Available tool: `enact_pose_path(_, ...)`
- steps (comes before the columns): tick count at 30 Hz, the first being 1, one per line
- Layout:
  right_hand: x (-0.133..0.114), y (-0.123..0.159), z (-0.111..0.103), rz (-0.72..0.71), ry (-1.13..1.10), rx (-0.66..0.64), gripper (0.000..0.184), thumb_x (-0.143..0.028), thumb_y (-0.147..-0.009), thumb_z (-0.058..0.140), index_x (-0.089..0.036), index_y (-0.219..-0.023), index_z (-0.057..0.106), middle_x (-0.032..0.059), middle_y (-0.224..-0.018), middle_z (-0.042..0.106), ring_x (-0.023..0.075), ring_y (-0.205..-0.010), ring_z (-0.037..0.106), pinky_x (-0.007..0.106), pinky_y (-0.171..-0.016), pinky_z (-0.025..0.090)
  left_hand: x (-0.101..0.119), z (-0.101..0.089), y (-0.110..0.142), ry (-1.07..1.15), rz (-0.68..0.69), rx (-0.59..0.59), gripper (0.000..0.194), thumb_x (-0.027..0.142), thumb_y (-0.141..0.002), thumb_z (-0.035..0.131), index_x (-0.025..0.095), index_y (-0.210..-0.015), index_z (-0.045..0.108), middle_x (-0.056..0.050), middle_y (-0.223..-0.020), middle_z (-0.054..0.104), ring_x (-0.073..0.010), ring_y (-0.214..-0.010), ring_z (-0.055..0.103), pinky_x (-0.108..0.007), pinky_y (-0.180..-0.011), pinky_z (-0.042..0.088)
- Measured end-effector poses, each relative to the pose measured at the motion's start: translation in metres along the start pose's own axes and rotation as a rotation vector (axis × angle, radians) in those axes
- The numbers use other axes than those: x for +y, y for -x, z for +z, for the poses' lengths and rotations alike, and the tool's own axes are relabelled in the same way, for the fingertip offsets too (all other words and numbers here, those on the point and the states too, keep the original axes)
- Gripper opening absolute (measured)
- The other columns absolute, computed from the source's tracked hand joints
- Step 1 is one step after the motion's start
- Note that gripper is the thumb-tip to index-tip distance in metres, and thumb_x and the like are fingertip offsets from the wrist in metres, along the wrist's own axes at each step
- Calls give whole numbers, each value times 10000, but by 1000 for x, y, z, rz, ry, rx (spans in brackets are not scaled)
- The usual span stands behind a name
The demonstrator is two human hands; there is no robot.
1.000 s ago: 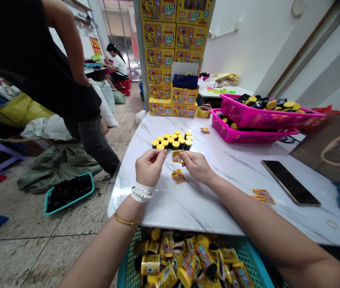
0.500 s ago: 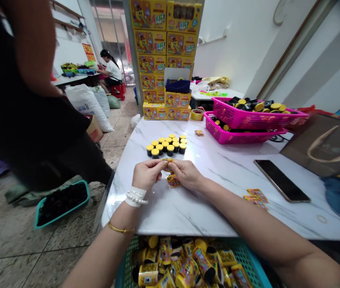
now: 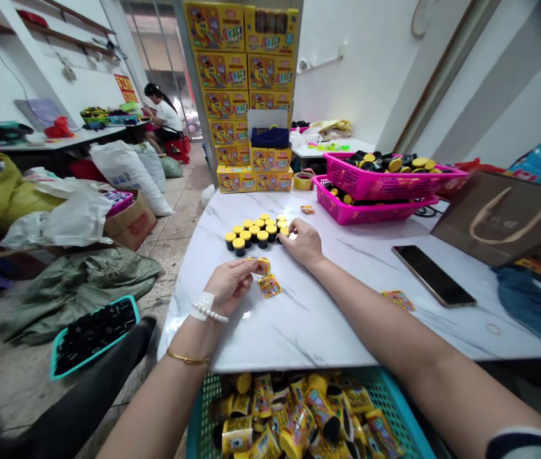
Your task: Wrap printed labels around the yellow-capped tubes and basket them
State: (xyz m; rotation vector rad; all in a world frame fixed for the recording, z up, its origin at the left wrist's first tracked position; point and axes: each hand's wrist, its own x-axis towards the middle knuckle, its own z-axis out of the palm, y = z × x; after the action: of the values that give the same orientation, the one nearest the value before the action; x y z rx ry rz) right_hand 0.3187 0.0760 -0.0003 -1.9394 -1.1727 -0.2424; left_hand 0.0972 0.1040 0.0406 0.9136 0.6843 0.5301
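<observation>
My left hand [image 3: 230,283] pinches a small yellow sticker label [image 3: 260,264] just above the white marble table [image 3: 327,312]. A second label [image 3: 270,285] lies flat on the table beside it. My right hand [image 3: 301,242] has reached forward to the cluster of black jars with yellow lids [image 3: 255,232], its fingers closed around the jar at the cluster's right end [image 3: 283,232]. A teal basket [image 3: 394,408] below the table's near edge holds several labelled jars [image 3: 299,414].
Two stacked pink baskets [image 3: 380,191] of jars stand at the back right, beside a tape roll [image 3: 303,181]. A phone [image 3: 432,275], a brown paper bag [image 3: 504,217] and loose labels [image 3: 398,299] lie to the right. Yellow cartons [image 3: 241,95] are stacked behind. A seated person [image 3: 162,118] is far off.
My right hand let go of the label and moved forward to the jars. My left hand keeps the label. The person in black who stood at the left has left the view.
</observation>
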Motion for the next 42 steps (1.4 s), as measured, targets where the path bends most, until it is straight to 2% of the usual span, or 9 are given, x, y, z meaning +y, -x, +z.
enact_pose_path(3,-6,-1,-5,63,-108,12,178,-274,-702,670,-225,-725,501,3,-738,598,185,-723,552,330,-742,449,3,0,-3,85,-23,20,104,115,-754,772,46,-754,694,-53,-689,671,19,-369,362,-89,-293,197)
enact_pose_path(5,-14,0,-10,146,-358,-17,219,-276,-665,695,-217,-797,531,-10,-749,598,171,-711,561,340,-751,481,6,-1,-5,175,-29,49,87,78,-809,710,57,-741,661,-10,-638,621,24,-343,340,-89,-278,180)
enact_pose_path(9,-39,16,-24,376,-1132,-316,351,-325,-644,758,-183,-927,606,27,-877,676,171,-808,650,357,-802,549,9,-4,-9,324,-15,114,136,38,-908,572,64,-785,622,8,-641,584,29,-326,348,-84,-265,163)
enact_pose_path(11,-50,26,-30,415,-1318,-456,331,-341,-654,790,-171,-905,656,52,-944,708,176,-868,672,357,-841,557,10,-5,-10,358,-11,136,136,35,-917,562,72,-795,608,9,-645,581,27,-325,356,-85,-261,164)
enact_pose_path(15,-59,39,-32,372,-1287,-484,339,-357,-654,829,-180,-921,720,38,-937,733,159,-833,668,332,-808,559,11,-5,-9,385,-7,147,146,22,-910,561,93,-785,585,24,-624,558,24,-317,344,-84,-258,164)
enact_pose_path(20,-57,41,-27,274,-1064,-403,351,-383,-651,832,-168,-903,714,7,-813,712,137,-720,641,326,-767,546,11,-4,-8,394,-1,129,137,32,-894,583,101,-775,573,34,-597,550,20,-315,334,-86,-259,158)
enact_pose_path(26,-55,42,-35,128,-790,-360,316,-405,-754,760,-175,-960,695,33,-837,710,179,-769,686,343,-765,561,7,-5,-9,325,33,130,162,72,-906,574,101,-747,564,25,-571,557,9,-313,350,-94,-264,156)
enact_pose_path(31,-59,40,-40,235,-937,-391,358,-470,-711,786,-168,-860,666,7,-738,675,151,-683,661,337,-717,592,6,-6,-9,285,23,95,102,110,-898,605,89,-799,594,-11,-647,625,9,-326,373,-93,-270,167)
enact_pose_path(42,-67,46,-36,366,-1069,-434,409,-511,-647,824,-179,-812,651,-1,-720,670,154,-681,667,376,-784,609,11,-4,-8,425,-47,93,179,106,-966,513,103,-792,554,4,-631,575,8,-332,370,-92,-264,164)
